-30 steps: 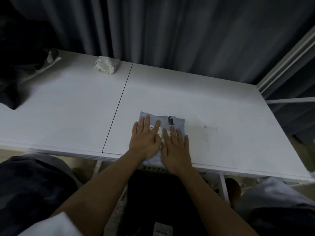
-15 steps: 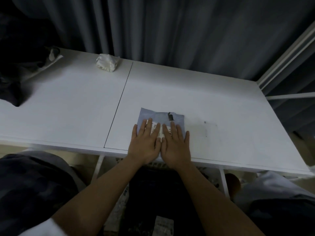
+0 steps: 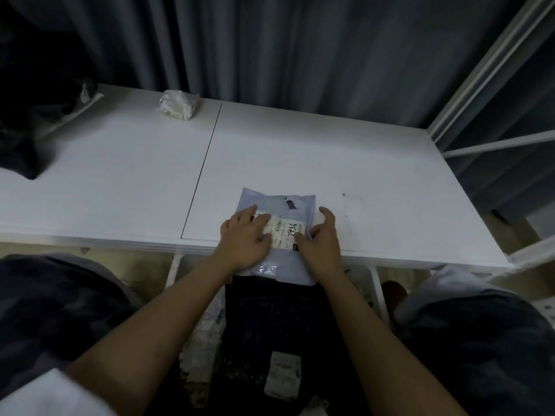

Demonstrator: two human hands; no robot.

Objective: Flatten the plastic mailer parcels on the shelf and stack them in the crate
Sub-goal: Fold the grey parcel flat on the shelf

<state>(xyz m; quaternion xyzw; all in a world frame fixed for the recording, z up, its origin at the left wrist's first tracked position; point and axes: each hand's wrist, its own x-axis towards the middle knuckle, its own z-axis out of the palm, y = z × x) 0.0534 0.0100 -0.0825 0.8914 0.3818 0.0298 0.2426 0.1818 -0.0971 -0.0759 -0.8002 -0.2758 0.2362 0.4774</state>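
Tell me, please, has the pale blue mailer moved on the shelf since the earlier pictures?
Yes. The pale blue mailer has slid toward the person: its near end now overhangs the front edge of the white shelf further than before.

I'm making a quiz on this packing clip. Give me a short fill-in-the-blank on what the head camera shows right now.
1. Both hands rest on the pale ____ mailer.
2. The mailer's near end hangs over the shelf's ____ edge.
3. The crumpled white parcel lies at the shelf's far edge, on the ____ side of the seam.
4. The left hand lies on the mailer's white ____, which bears handwritten digits.

Missing words: blue; front; left; label
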